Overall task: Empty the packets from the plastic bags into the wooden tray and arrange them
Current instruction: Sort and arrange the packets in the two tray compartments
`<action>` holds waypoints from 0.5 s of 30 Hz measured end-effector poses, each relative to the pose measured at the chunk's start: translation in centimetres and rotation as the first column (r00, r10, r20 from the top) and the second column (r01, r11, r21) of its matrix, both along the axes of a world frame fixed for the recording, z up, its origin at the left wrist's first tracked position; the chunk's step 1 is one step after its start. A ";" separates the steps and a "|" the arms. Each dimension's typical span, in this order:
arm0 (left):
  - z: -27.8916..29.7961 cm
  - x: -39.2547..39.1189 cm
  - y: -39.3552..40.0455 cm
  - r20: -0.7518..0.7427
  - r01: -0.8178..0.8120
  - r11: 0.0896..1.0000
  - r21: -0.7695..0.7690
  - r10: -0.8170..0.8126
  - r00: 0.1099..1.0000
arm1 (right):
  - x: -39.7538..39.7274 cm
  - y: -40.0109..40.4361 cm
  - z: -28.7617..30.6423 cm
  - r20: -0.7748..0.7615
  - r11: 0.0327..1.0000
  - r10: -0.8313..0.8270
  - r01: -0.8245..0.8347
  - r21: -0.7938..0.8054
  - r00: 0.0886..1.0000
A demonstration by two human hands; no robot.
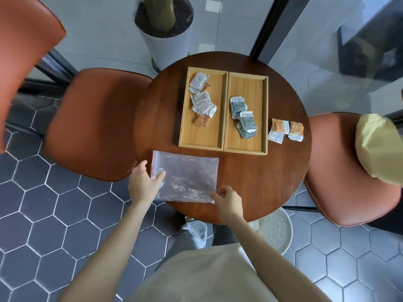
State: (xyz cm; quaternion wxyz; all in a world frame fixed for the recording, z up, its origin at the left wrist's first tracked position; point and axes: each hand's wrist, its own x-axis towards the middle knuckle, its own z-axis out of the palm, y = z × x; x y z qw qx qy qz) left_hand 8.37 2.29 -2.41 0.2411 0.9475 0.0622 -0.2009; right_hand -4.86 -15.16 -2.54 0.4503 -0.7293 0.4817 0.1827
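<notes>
A clear plastic zip bag (187, 177) with a red seal lies flat and looks empty at the near left of the round table. My left hand (145, 182) holds its left edge, the thumb lying on top of the bag. My right hand (226, 197) pinches the bag's near right corner. Two wooden trays sit side by side beyond the bag. The left tray (196, 138) holds several white and orange packets (201, 101). The right tray (258, 94) holds several grey-green packets (243, 116). Two orange packets (285, 129) lie on the table right of the trays.
The round wooden table (250, 182) stands between orange chairs at left (91, 127) and right (349, 182); a yellowish object (377, 149) lies on the right one. A white planter (165, 29) is behind the table, and a white perforated stool (277, 229) sits beneath its near edge.
</notes>
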 end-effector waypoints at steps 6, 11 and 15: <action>-0.2 -2.5 -0.6 0.283 0.463 0.848 0.260 -0.525 0.803 | -0.1 -0.3 0.1 0.028 0.819 0.361 -0.302 -0.487 0.932; -1.9 -3.9 -0.7 0.045 0.656 0.696 0.292 -0.695 0.717 | 0.3 0.0 -0.4 -0.048 0.401 0.848 -0.698 -0.593 0.528; -1.9 -3.4 -0.5 -0.099 0.652 0.716 0.249 -0.651 0.753 | 0.2 -0.3 -1.1 -0.145 0.352 0.894 -0.864 -0.361 0.425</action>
